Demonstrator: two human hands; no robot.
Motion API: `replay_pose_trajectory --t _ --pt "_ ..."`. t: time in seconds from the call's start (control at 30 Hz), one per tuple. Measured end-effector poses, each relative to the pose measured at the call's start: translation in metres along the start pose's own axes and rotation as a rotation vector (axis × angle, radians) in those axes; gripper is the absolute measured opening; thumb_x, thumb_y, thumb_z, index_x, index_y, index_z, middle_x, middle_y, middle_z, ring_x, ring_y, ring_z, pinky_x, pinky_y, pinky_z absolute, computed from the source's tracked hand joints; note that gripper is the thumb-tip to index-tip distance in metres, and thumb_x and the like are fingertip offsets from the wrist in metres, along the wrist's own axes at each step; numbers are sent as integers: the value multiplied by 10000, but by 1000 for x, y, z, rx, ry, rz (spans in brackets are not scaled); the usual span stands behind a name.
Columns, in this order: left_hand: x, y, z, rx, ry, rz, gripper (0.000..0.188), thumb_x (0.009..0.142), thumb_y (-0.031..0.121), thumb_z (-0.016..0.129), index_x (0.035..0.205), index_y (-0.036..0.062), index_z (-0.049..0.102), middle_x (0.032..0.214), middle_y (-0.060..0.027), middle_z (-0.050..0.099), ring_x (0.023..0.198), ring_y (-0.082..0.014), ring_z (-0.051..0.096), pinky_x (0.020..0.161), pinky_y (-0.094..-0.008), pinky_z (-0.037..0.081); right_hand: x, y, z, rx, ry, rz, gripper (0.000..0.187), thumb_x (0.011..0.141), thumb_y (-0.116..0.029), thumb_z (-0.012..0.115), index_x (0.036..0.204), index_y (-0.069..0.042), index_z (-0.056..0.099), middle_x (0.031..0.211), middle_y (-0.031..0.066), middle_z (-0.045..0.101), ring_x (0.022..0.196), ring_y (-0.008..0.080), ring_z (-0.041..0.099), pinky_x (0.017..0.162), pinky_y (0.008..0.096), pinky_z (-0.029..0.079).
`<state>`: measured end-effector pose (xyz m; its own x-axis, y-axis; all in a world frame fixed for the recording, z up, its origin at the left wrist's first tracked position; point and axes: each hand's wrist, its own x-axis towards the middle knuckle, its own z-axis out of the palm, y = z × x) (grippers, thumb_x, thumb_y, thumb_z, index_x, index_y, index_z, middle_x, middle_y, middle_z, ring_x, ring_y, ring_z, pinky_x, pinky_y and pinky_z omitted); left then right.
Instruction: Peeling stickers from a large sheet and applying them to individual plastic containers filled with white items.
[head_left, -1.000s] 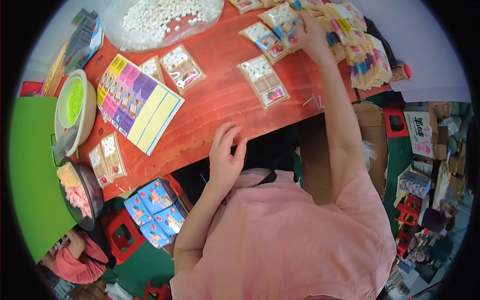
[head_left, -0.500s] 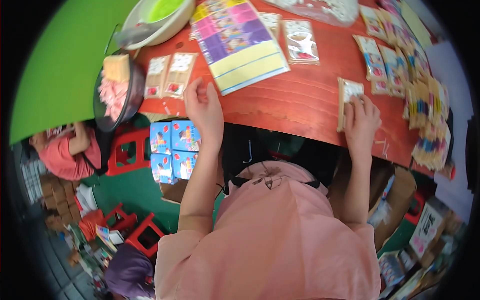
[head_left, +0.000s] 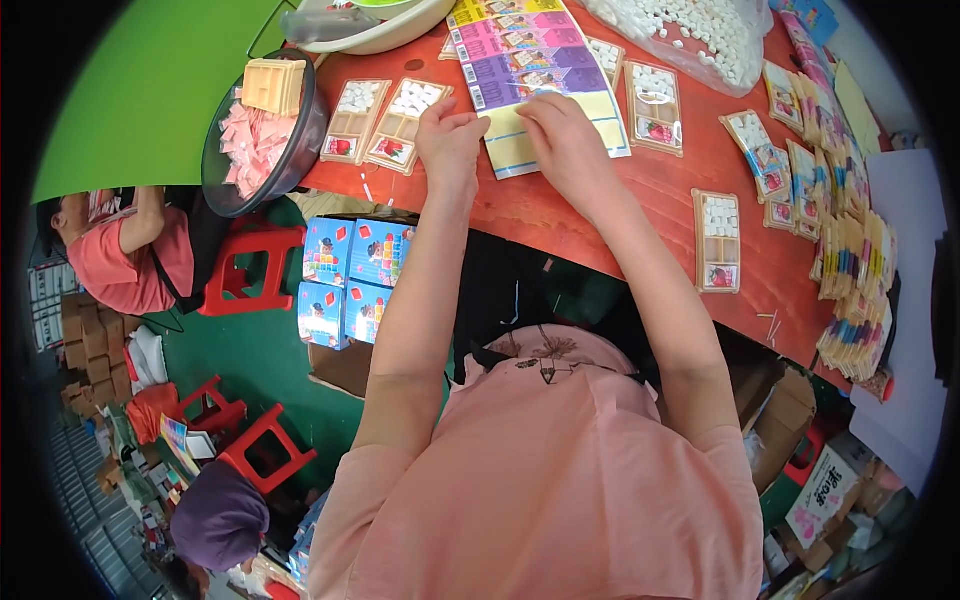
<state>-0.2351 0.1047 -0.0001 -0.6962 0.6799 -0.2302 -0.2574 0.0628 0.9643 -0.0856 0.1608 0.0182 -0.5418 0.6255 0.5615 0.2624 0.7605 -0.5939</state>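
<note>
A sheet of colourful stickers lies on the red table, its near end bare yellow backing with blue lines. My left hand is beside the sheet's left edge, fingers bent and the thumb close to the index finger. Over the yellow part is my right hand, its thumb and fingertips drawn together near the lowest printed row. Whatever either pinch holds is too small to make out. To the right, a small compartment tray holds white pieces and a strawberry picture. Similar trays lie left of the sheet, including one tray close to my left hand.
A dark bowl of pink packets stands at the left, a beige tray on top. A bag of white pieces lies at the back. Stacked packs line the right edge. Blue boxes stand below; a co-worker sits left.
My right hand has let go of the tray at the right and moved left to the sticker sheet. My left hand has come closer to the sheet's left edge. The view has shifted slightly.
</note>
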Motion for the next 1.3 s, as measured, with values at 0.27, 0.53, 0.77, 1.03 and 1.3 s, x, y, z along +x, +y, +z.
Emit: replay_pose_trajectory --t 0.27,0.53,0.77,1.03,1.3 --pt "3 -12 -1 -97 -62 139 518 802 -90 693 1263 -9 471 954 -65 650 728 -78 583 581 -190 447 50 13 32 -208 -263 -191 111 853 -51 622 926 7 683 925 143 637 937 331 612 870 407 495" --pt "-3 -18 0 -149 -66 269 367 846 -139 557 1175 3 477 962 -64 621 850 -89 602 714 -191 480 67 19 35 -91 -475 -51 133 853 -100 625 884 10 694 917 155 672 893 332 637 834 420 505" --pt "-4 -19 0 -71 -35 290 310 858 -135 567 1132 -4 502 967 -68 629 872 -88 618 747 -198 498 78 13 26 -50 -598 -7 192 888 -149 602 903 15 700 930 185 690 894 354 663 799 425 521" --pt "-8 -19 0 -100 -40 285 258 867 -86 610 1092 -5 511 934 -56 634 800 -68 608 692 -192 488 75 22 27 2 -612 1 161 895 -149 639 967 -14 689 889 140 701 798 296 668 724 366 523" --pt "-8 -18 -2 -218 -2 252 241 862 -85 625 1046 16 507 903 -36 609 756 -56 585 649 -180 468 64 16 29 45 -502 9 159 897 -129 628 975 -4 688 878 149 703 808 295 678 732 358 529"
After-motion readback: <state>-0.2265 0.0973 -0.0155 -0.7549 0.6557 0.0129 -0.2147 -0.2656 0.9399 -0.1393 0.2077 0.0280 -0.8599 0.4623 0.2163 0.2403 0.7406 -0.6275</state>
